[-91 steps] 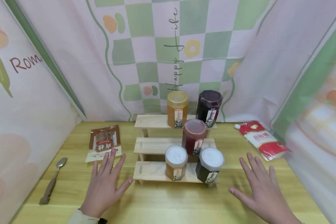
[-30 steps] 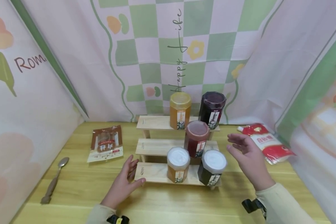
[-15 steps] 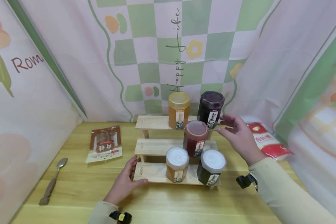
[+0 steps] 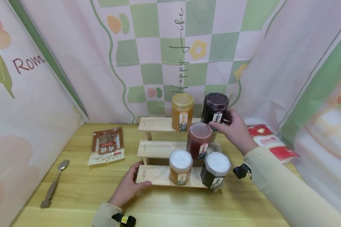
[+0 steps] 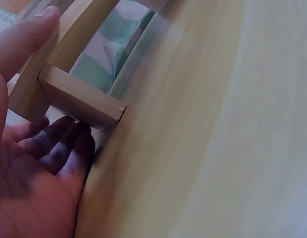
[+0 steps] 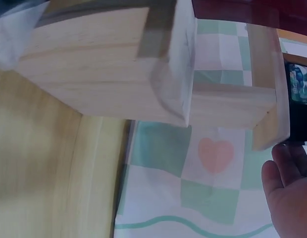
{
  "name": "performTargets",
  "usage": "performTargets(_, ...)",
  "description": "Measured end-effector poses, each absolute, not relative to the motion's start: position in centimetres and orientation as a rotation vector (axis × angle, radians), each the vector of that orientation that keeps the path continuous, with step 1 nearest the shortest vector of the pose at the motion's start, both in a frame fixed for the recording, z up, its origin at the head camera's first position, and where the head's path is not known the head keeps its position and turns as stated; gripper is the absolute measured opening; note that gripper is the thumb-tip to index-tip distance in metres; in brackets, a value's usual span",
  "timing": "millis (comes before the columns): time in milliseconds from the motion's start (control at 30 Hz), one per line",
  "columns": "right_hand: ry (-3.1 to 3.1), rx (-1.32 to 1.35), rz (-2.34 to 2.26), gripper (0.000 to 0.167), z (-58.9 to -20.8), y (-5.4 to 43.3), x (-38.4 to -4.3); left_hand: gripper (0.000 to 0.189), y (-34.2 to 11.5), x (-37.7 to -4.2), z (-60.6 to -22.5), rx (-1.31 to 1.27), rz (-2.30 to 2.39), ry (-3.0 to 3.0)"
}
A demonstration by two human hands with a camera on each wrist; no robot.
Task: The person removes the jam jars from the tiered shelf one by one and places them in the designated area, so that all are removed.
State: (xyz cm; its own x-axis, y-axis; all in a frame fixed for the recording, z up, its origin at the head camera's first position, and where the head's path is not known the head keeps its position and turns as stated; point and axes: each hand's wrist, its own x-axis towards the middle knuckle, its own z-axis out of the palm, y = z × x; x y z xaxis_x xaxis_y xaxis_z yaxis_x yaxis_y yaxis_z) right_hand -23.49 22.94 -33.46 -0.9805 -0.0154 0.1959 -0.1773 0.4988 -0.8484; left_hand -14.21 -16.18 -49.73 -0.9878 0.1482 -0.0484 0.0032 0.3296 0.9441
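Note:
A three-step wooden display rack [image 4: 154, 175] stands on the table. My left hand [image 4: 127, 186] holds the left end of its lowest step, thumb along the front edge. In the left wrist view the fingers [image 5: 76, 148] lie by the rack's leg [image 5: 81, 96]. On the top step, my right hand [image 4: 237, 130] grips the lower part of a dark purple jar [image 4: 214, 108], thumb in front, other fingers round its right side. Left of that jar is an orange-yellow jar [image 4: 182, 113]. A red jar [image 4: 198, 143] occupies the middle step.
White-lidded orange [image 4: 180, 167] and dark [image 4: 215, 170] jars sit on the lowest step. A brown cinnamon packet [image 4: 107, 145] and a spoon [image 4: 54, 184] lie at left. Beyond my right hand is a red-and-white sugar pouch [image 4: 272, 143]. A checked curtain [image 4: 170, 50] hangs behind.
Both hands were spread flat above the table, either side of the rack. The left has moved in to the rack's lower left end; the right has reached up and taken hold of the dark purple jar.

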Motion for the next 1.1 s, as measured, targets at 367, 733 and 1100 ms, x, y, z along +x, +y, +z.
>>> performTargets(367,-2.57,0.111,1.487,0.085,-33.4,22.0,-24.3,0.098,-16.1,-14.1,-50.3,0.142,1.842,2.376)
performTargets(733,-2.534,0.111,1.432,0.078,-33.5,22.6,-23.9,0.096,-16.2,-14.1,-50.6,0.123,1.866,2.372)
performTargets(1100,-2.558,0.082,1.405,0.079,-33.4,24.4,-23.1,0.096,-16.3,-14.0,-50.4,0.146,1.9,2.314)
